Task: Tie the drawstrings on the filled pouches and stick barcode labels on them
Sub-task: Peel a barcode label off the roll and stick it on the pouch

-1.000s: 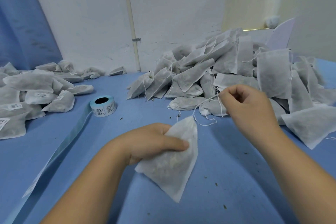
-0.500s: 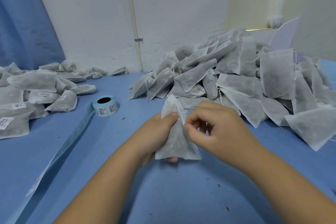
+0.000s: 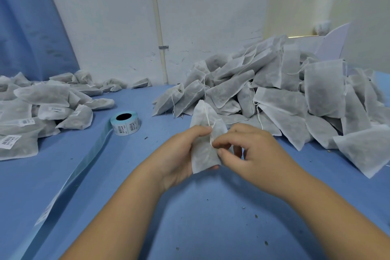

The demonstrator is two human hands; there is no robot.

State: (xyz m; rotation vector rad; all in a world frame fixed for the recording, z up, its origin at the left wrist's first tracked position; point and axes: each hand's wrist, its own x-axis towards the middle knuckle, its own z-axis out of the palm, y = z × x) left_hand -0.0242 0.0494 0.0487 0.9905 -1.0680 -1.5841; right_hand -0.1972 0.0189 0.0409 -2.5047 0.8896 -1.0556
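Left hand (image 3: 181,154) holds, right hand (image 3: 255,150) ties

Left fingers curl round the pouch (image 3: 202,154), upright just above the table (image 3: 211,217); right thumb and forefinger pinch its string (image 3: 207,121). Knotting seems under way. Next: cinch it tight, then reach for the label roll (image 3: 125,122) at left.

Our left forearm (image 3: 118,213) and right forearm (image 3: 329,207) are bare along all the length that we have in view, both smooth and rounded. Our left hand (image 3: 179,154) and right hand (image 3: 255,150) are bare too, broad across the back, with short, thick fingers (image 3: 223,141).
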